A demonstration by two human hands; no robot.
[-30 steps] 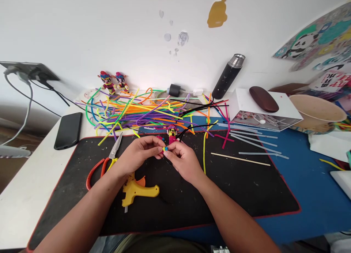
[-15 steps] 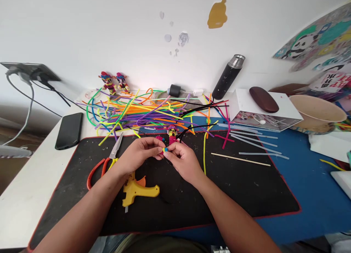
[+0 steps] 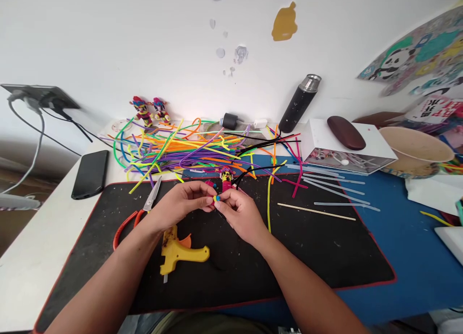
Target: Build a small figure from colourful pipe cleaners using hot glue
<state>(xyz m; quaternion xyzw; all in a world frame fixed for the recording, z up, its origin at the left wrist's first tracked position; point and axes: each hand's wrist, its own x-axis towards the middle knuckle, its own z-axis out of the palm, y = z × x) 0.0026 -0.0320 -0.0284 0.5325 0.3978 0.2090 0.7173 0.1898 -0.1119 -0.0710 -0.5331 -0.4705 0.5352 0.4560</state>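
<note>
Between the fingertips of both hands is a small yellow, blue and magenta pipe-cleaner piece [image 3: 216, 199], mostly covered by the fingers. My left hand [image 3: 186, 202] pinches it from the left. My right hand [image 3: 241, 213] pinches its blue end from the right. Just behind them lies a pipe-cleaner doll [image 3: 226, 177] with a yellow and black head and a magenta body. A yellow hot glue gun [image 3: 183, 252] rests on the black mat below my left wrist. Scissors with orange handles [image 3: 148, 206] lie left of it, partly hidden by my left forearm.
A heap of coloured pipe cleaners [image 3: 188, 150] spreads along the back. Two finished dolls [image 3: 142, 113] stand behind it. Clear glue sticks [image 3: 336, 187] and a thin wooden stick [image 3: 316, 212] lie right. Around them are a phone [image 3: 90, 174], a black flask [image 3: 300, 104] and a white box [image 3: 347, 146].
Both hands keep their pinch on the small piece with hardly any movement. The whole view has shifted very slightly.
</note>
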